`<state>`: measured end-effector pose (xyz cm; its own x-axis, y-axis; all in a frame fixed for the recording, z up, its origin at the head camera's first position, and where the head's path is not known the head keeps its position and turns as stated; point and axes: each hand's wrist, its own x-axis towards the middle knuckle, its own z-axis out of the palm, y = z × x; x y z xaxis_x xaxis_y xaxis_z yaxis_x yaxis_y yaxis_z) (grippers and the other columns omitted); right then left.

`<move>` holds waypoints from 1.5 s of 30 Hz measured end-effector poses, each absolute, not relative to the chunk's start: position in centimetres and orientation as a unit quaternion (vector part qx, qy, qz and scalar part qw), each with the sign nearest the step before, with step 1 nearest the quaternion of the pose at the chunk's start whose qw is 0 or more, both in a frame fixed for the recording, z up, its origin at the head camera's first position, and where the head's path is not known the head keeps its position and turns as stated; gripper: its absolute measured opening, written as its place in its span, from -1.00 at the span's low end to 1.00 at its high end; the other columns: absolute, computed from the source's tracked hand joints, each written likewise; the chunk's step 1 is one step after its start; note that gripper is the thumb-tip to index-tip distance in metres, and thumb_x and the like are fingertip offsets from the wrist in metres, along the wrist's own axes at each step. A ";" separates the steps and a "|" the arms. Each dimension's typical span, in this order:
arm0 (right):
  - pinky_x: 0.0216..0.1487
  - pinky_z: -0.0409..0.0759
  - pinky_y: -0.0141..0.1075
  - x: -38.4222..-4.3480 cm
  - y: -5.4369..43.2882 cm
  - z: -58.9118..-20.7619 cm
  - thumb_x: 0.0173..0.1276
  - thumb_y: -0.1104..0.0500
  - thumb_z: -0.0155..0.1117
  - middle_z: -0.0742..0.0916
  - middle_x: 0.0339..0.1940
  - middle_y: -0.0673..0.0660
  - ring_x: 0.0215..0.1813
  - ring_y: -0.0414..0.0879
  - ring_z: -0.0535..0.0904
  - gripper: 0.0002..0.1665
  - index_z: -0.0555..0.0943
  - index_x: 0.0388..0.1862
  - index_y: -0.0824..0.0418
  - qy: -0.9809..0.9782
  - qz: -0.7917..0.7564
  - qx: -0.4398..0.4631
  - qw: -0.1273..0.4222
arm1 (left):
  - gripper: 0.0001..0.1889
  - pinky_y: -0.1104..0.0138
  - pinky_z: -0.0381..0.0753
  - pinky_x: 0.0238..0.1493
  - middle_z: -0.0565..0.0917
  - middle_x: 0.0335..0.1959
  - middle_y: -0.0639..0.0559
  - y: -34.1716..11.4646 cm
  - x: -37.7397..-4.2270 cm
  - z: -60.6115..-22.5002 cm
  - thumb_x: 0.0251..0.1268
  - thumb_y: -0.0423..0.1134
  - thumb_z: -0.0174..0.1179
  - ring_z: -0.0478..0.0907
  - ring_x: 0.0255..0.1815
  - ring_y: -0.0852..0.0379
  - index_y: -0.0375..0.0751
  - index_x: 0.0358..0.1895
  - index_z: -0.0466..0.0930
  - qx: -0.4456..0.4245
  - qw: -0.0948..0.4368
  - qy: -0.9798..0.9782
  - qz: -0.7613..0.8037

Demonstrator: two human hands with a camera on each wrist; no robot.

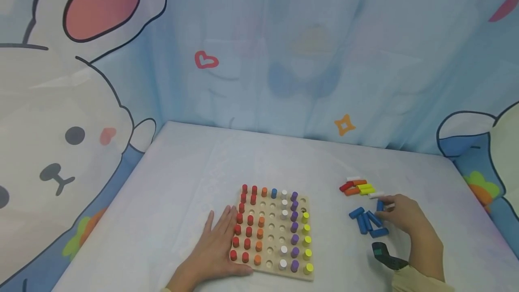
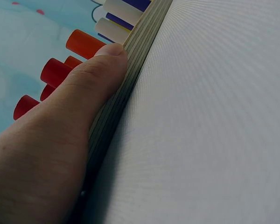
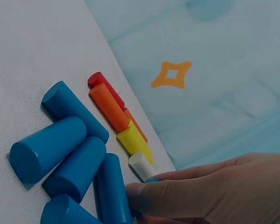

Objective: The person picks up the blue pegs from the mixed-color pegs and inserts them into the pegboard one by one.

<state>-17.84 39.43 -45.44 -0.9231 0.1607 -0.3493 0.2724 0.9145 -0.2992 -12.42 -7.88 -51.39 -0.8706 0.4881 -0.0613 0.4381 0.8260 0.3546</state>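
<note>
A wooden pegboard (image 1: 277, 233) stands on the table with red, orange, blue, white, purple and yellow pegs upright in its holes; several holes in its middle columns hold no peg. My left hand (image 1: 215, 248) rests along the board's left side, fingers straight, the thumb (image 2: 91, 77) lying against its front edge. To the right of the board, my right hand (image 1: 403, 214) pinches a blue peg (image 1: 380, 205) between thumb and fingers. Only a small part of that peg shows in the right wrist view. Several loose blue pegs (image 3: 49, 149) lie beside the right hand.
Behind the blue pegs lies a small group of loose pegs: red (image 1: 346, 186), orange (image 1: 352, 191), yellow (image 1: 366, 190) and white (image 1: 376, 195). A white cloth (image 1: 194, 170) covers the table. A printed curtain (image 1: 251, 57) hangs at its far edge and sides.
</note>
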 end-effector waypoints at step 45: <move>-0.09 0.60 0.11 -17.7 38.3 -45.2 0.25 -0.09 0.31 0.59 -0.01 0.49 -0.03 0.31 0.53 -0.15 0.31 0.32 0.41 0.963 -0.224 0.125 0.082 | 0.39 -0.15 -0.39 0.48 -0.12 0.57 -0.02 -7.9 -12.4 -51.4 -0.31 0.76 -0.13 -0.25 0.59 0.02 -0.20 0.53 -0.21 0.250 0.059 0.951 0.172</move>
